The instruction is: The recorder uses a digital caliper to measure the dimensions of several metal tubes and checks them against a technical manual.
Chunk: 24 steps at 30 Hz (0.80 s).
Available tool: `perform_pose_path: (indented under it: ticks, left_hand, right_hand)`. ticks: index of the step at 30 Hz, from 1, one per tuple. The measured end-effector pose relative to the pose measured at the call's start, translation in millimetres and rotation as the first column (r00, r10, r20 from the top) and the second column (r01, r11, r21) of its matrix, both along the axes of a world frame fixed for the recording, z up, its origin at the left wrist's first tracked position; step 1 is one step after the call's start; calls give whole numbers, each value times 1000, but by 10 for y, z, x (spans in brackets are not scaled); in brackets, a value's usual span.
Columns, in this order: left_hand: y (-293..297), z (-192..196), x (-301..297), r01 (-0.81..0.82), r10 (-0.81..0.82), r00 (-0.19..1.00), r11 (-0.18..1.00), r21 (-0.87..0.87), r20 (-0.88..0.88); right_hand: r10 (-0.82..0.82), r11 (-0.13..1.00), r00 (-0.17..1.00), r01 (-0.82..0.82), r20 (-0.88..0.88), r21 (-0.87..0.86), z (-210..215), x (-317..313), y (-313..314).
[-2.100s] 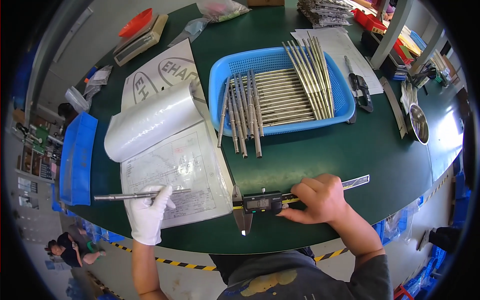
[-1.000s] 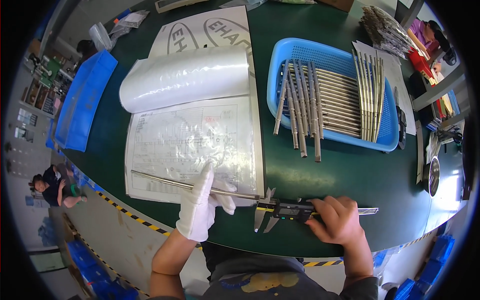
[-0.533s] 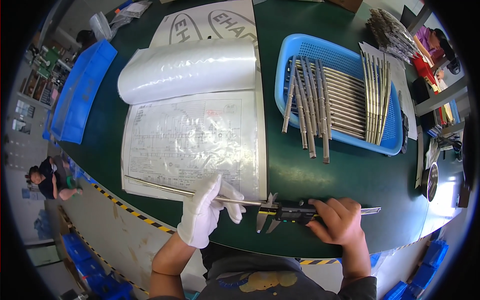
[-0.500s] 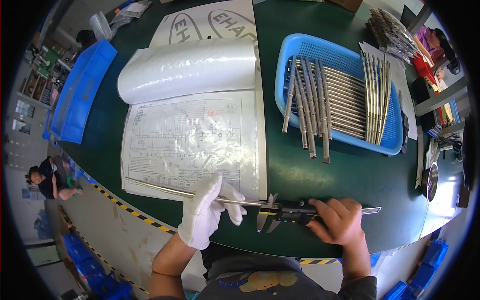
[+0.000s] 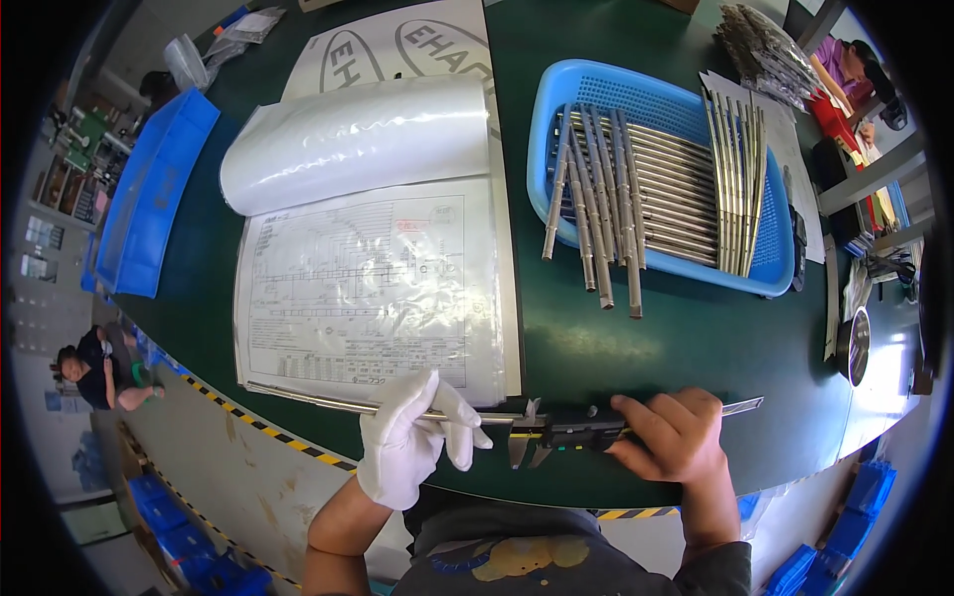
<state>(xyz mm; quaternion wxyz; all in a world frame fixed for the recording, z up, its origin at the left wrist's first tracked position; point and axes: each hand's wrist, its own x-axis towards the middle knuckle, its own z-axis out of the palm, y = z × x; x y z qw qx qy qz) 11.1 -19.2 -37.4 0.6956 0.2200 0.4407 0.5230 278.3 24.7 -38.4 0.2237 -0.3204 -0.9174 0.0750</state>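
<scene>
My left hand, in a white glove, is closed round a thin metal rod that slants out to the left over the drawing's lower edge. The rod's right end meets the jaws of a digital caliper. My bare right hand grips the caliper's body from the right, with the thumb below and fingers above. The caliper's beam sticks out to the right past my knuckles. Beyond my hands lies a technical drawing in a clear sleeve, its upper sleeve pages curled over.
A light blue basket holds several metal rods, some poking over its near rim. At the left stands a blue bin. Bagged rods lie at the far right, near a round metal dish. Two people sit farther off.
The rod and caliper have come slightly nearer to me, with both hands still gripping. The whole view has shifted a little, moving the basket and drawing leftward in the picture.
</scene>
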Motion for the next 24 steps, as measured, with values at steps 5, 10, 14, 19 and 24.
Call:
perform_pose_path:
  ticks: [5,10,14,19,24]
  left_hand:
    - [9,56,120,-58,55,994,998,-30,-97]
    - [0,9,143,-103,102,994,994,-33,-31]
    - [-37,-32,101,-76,109,975,983,169,-194]
    - [24,-10,70,-38,35,993,999,-20,-114]
    - [21,31,62,-34,30,970,999,-15,-243]
  right_hand:
    - [-8,1000,1000,8,-22,1,-18,6,-9]
    - [-20,1000,1000,20,0,-6,-6,20,-10]
    - [-22,1000,1000,22,-9,-4,4,4,-4]
    - [-25,1000,1000,25,1,-17,19,13,8]
    - [-13,1000,1000,13,5,1,-5,0,11]
